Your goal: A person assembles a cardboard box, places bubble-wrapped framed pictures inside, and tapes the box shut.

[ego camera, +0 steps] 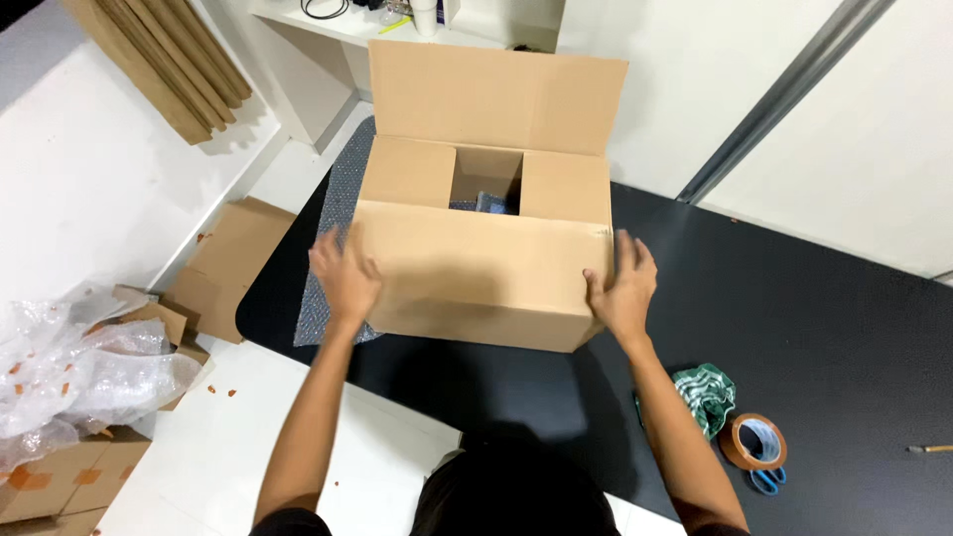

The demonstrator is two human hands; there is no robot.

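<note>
Both flaps hide most of the cardboard box [476, 278] interior between left hand [345, 276] and right hand [622, 288].

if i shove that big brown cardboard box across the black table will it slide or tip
The big brown cardboard box will probably slide: it sits wide and low on the smooth black table. It likely feels light, since little shows through its open top. The left hand and right hand at its corners should keep it straight.

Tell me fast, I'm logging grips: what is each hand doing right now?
Left hand: open, fingers spread, flat against the left end of the large brown cardboard box.
Right hand: open, palm pressed on the box's right end.
</note>
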